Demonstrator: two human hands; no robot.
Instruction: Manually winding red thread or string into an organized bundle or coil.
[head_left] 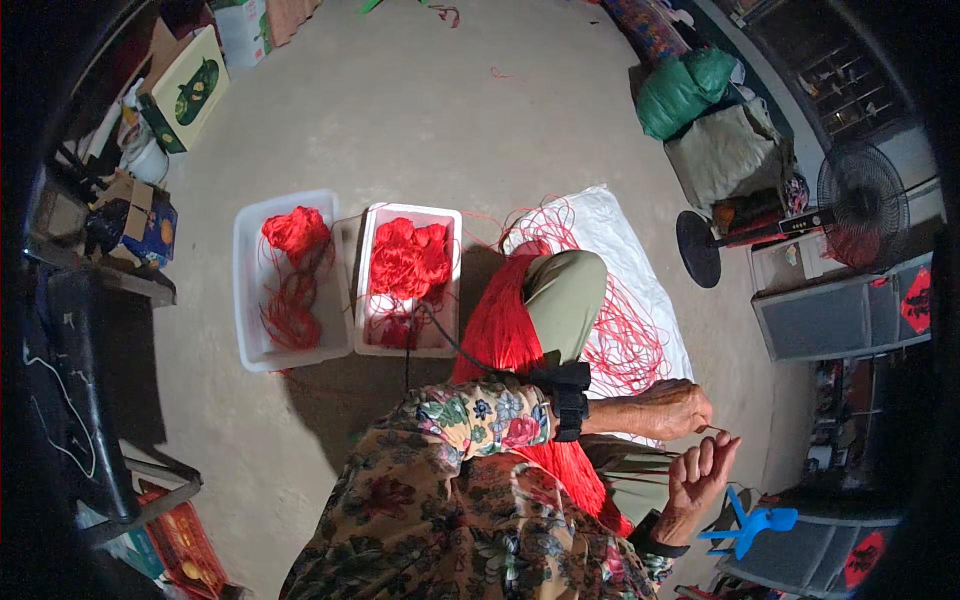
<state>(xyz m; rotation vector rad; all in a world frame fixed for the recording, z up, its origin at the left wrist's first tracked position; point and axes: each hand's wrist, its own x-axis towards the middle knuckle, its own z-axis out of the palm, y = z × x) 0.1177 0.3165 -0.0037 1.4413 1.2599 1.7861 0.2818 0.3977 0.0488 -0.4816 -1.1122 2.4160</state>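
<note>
My left hand (pixel 672 410) reaches across to the right and is closed, its fingertips pinching a thin red cord (pixel 712 429). Just below it, my right hand (pixel 698 474) has its fingers curled, and the short bit of cord runs between the two hands. The exact grip of the right fingertips is hard to make out. A thick bundle of red strands (pixel 500 325) lies over my knee, and more of it (pixel 570 472) hangs below my left forearm. Loose red cord (pixel 628 340) spreads in loops over a white sack (pixel 635 250) beside my leg.
On the floor to the left stand a clear plastic tub (pixel 245 290) and a white foam box (pixel 457 285), both holding red cord. A black fan (pixel 862 205), a green bag (pixel 685 95) and a blue plastic object (pixel 755 525) are at the right. Cartons (pixel 185 90) line the left.
</note>
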